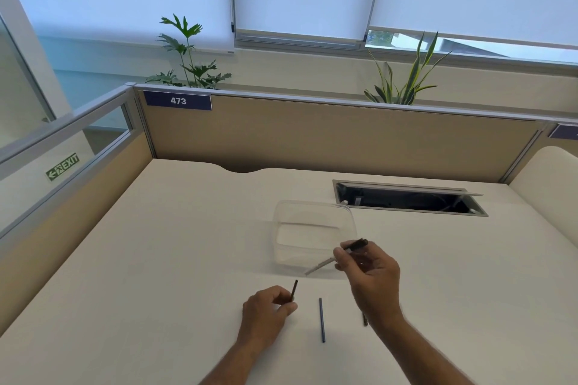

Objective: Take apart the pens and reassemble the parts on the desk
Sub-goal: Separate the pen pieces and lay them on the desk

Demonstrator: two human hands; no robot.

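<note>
My left hand (267, 306) rests on the white desk (156, 259), fingers closed around a thin dark pen part (294, 289) that sticks up from the fist. My right hand (369, 272) is raised over the desk, pinching a pen (341, 255) with a dark rear end and a pale tapered front that points down-left. A slim blue refill (321, 320) lies flat on the desk between my hands. Another dark pen piece (364, 319) shows partly under my right wrist.
A clear plastic container (312, 233) sits just behind my right hand. Farther back right is an open cable hatch (409, 198) in the desk. Beige partition walls (312, 134) close off the back and left sides.
</note>
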